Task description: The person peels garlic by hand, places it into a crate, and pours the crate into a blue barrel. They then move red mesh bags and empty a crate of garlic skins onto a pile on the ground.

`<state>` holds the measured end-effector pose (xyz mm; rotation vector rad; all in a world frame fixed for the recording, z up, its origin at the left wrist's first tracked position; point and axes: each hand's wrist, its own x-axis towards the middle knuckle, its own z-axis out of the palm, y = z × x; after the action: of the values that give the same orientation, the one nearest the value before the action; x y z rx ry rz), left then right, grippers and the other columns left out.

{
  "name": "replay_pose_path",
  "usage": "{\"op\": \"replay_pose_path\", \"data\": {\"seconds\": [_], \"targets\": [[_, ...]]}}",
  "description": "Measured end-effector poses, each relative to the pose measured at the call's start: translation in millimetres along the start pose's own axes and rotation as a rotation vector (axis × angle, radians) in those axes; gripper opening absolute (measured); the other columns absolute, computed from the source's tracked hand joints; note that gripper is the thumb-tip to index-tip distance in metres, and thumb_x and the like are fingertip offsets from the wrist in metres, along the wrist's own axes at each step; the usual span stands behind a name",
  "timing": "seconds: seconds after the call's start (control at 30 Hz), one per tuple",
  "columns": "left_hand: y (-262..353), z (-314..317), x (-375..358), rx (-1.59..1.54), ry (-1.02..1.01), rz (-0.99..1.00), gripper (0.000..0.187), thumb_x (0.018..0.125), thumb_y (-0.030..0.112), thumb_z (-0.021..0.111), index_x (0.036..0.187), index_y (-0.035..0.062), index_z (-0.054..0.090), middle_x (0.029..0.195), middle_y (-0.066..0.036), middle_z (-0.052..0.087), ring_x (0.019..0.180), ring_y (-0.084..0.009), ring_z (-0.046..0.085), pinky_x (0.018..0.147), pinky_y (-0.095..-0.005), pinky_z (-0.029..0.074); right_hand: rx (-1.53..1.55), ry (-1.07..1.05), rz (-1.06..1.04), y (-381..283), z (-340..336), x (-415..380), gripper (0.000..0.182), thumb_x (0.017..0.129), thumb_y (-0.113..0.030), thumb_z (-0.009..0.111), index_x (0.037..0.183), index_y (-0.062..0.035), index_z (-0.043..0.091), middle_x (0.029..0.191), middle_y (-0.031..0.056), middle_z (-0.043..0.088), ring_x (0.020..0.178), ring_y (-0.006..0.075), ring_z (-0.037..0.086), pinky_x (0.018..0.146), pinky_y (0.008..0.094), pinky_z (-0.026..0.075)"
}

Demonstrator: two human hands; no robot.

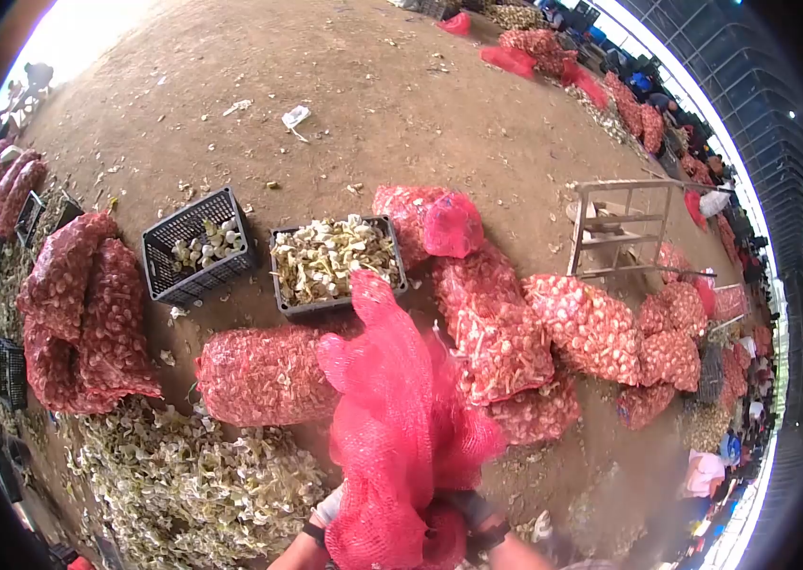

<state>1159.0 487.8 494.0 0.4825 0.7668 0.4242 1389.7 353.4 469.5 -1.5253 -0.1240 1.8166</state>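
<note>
A loose red mesh sack [392, 418] is bunched up in front of me and looks mostly slack. My left hand [329, 509], in a pale glove, grips its lower left side. On the opposite side my right hand [466, 507], in a dark glove, holds the same mesh. Folds of netting cover most of my fingers. Behind the raised sack lie a filled red mesh sack of garlic [259, 375] and a black crate [299, 310] heaped with garlic bulbs [335, 255].
Another crate [200, 275] holds some garlic. Loose garlic [192, 475] covers the ground at lower left. Filled sacks [88, 323] stand left; more filled sacks [582, 323] lie right, beside a metal-framed cart [622, 237]. People work along the far right edge.
</note>
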Motion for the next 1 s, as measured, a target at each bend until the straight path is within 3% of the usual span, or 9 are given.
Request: {"op": "replay_pose_path", "data": {"seconds": [0.2,0.43,0.57,0.7,0.8,0.83,0.87,0.93,1.0], "targets": [[12,-9,26,0.017,0.150,0.173,0.036,0.097,0.015,0.054,0.130,0.0020,0.050,0.124,-0.008,0.057,0.108,-0.0166,0.055,0.094,-0.0303,0.047,-0.085,0.095,-0.091,0,10,32,0.049,0.084,-0.017,0.071,0.127,-0.0026,0.054,0.118,0.0106,0.061,0.110,0.0235,0.057,0.098,0.0365,0.046],[45,-69,25,0.156,0.677,0.316,0.040,0.094,0.018,0.058,0.127,-0.0016,0.052,0.115,-0.010,0.062,0.099,-0.0159,0.059,0.086,-0.0281,0.048,0.037,0.142,-0.441,-154,22,62,0.047,0.085,-0.019,0.070,0.127,-0.0035,0.056,0.126,0.0094,0.059,0.114,0.0248,0.055,0.102,0.0391,0.044],[-6,-123,-21,0.290,0.928,0.312,0.037,0.094,0.019,0.057,0.124,-0.0016,0.054,0.107,-0.008,0.063,0.093,-0.0144,0.059,0.080,-0.0270,0.049,-0.441,0.230,-0.781,-253,52,91,0.031,0.096,-0.016,0.054,0.123,-0.0018,0.059,0.128,0.0136,0.056,0.116,0.0251,0.054,0.102,0.0381,0.044],[-47,-144,-87,0.275,1.166,0.118,0.040,0.089,0.024,0.063,0.120,-0.0019,0.059,0.109,-0.015,0.066,0.098,-0.0213,0.063,0.087,-0.0320,0.049,-1.209,0.434,-1.472,-353,115,165,0.035,0.097,-0.013,0.043,0.127,0.0026,0.054,0.125,0.0153,0.056,0.119,0.0288,0.051,0.106,0.0390,0.039],[-92,-155,-131,0.410,1.310,0.082,0.039,0.089,0.025,0.064,0.117,-0.0012,0.060,0.103,-0.014,0.068,0.093,-0.0217,0.065,0.083,-0.0324,0.051,-0.289,0.086,-1.180,-436,204,223,0.043,0.091,-0.019,0.058,0.129,0.0001,0.053,0.127,0.0125,0.057,0.116,0.0243,0.053,0.102,0.0365,0.042],[-89,-146,-144,0.460,1.345,0.023,0.040,0.088,0.026,0.064,0.118,-0.0006,0.061,0.103,-0.015,0.068,0.092,-0.0233,0.065,0.082,-0.0333,0.051,-0.520,-0.109,-1.211,-462,173,280,0.061,0.088,-0.034,0.064,0.138,-0.0035,0.045,0.131,0.0105,0.052,0.113,0.0249,0.054,0.101,0.0377,0.043],[-96,-143,-157,0.480,1.377,-0.031,0.041,0.087,0.027,0.064,0.118,-0.0001,0.061,0.104,-0.016,0.068,0.092,-0.0248,0.066,0.082,-0.0337,0.051,-0.237,-0.058,-0.834,-476,211,274,0.081,0.082,-0.047,0.068,0.145,-0.0062,0.036,0.139,0.0139,0.044,0.117,0.0302,0.051,0.103,0.0449,0.040],[-124,-144,-173,0.464,1.437,-0.086,0.046,0.085,0.032,0.065,0.119,0.0012,0.061,0.105,-0.018,0.067,0.094,-0.0286,0.066,0.084,-0.0356,0.051,-0.333,0.166,-0.586,-504,215,289,0.089,0.080,-0.058,0.066,0.149,-0.0128,0.032,0.145,0.0157,0.037,0.123,0.0331,0.044,0.104,0.0525,0.037],[-126,-133,-186,0.433,1.478,-0.152,0.047,0.084,0.033,0.065,0.119,0.0014,0.061,0.105,-0.018,0.067,0.095,-0.0287,0.065,0.085,-0.0360,0.051,-0.300,0.281,-0.614,-517,231,302,0.085,0.085,-0.059,0.060,0.150,-0.0153,0.029,0.151,0.0195,0.029,0.139,0.0364,0.027,0.107,0.0532,0.034]]}}
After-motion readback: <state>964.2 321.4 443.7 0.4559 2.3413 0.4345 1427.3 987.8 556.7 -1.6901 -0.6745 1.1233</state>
